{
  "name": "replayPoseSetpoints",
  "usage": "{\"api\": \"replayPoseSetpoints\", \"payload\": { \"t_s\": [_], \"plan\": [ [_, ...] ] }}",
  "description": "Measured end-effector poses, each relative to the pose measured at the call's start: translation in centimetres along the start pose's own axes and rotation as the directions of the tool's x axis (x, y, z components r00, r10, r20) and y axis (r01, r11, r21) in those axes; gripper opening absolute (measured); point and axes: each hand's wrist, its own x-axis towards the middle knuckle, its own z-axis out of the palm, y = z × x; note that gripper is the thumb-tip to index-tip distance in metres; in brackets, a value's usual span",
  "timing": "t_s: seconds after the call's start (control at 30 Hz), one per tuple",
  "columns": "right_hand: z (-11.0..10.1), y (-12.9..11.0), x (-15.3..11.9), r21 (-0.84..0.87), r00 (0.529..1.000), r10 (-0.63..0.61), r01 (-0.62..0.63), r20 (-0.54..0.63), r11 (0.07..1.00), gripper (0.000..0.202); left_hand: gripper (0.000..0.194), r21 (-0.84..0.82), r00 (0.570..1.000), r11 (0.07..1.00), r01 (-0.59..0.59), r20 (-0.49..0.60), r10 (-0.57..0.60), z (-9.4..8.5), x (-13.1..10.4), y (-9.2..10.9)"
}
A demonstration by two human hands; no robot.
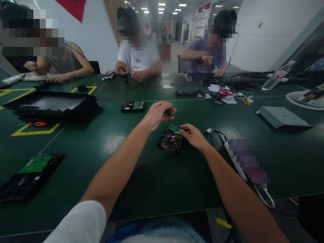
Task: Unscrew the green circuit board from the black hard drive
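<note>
On the green table in front of me lies a hard drive (170, 142), black with a green circuit board at its far end and a round hub in its casing. My right hand (193, 135) grips its right edge, thumb on top near the board. Just above the far edge hovers my left hand (160, 115), its fingers curled together in a pinch. Something dark and thin seems to point down from those fingers toward the board, too small and hidden to make out.
Another hard drive (133, 106) lies beyond my left hand, and a larger one (31, 177) at the near left. A black tray (54, 103) stands left. To the right are a power strip (236, 161), a grey metal box (284, 118) and a plastic bottle (277, 76). Three people work opposite.
</note>
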Motion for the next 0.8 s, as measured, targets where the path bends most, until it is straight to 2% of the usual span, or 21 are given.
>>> {"api": "replayPoseSetpoints", "payload": {
  "t_s": [0.13, 0.3, 0.6, 0.8],
  "plan": [
    [0.01, 0.08, 0.00, 0.029, 1.000, 0.028, -0.029, 0.009, 0.999, 0.027, 0.015, 0.073, 0.998, 0.997, -0.039, -0.047, 0.043, -0.21, 0.24, -0.09],
    [-0.06, 0.19, -0.04, -0.045, 1.000, 0.021, -0.020, 0.011, 0.999, 0.038, 0.018, 0.164, 0.992, 0.982, -0.093, -0.073, 0.106, -0.44, 0.43, -0.25],
    [0.17, 0.46, 0.02, -0.034, 1.000, -0.019, 0.018, -0.024, 0.999, 0.036, 0.018, -0.048, 0.999, 0.999, 0.013, 0.044, -0.011, -0.16, 0.47, -0.84],
    [0.01, 0.11, -0.08, -0.040, 1.000, -0.011, 0.011, -0.012, 0.999, 0.037, 0.020, 0.082, 0.999, 0.996, -0.032, 0.017, 0.030, -0.81, 0.76, -0.73]
  ]
}}
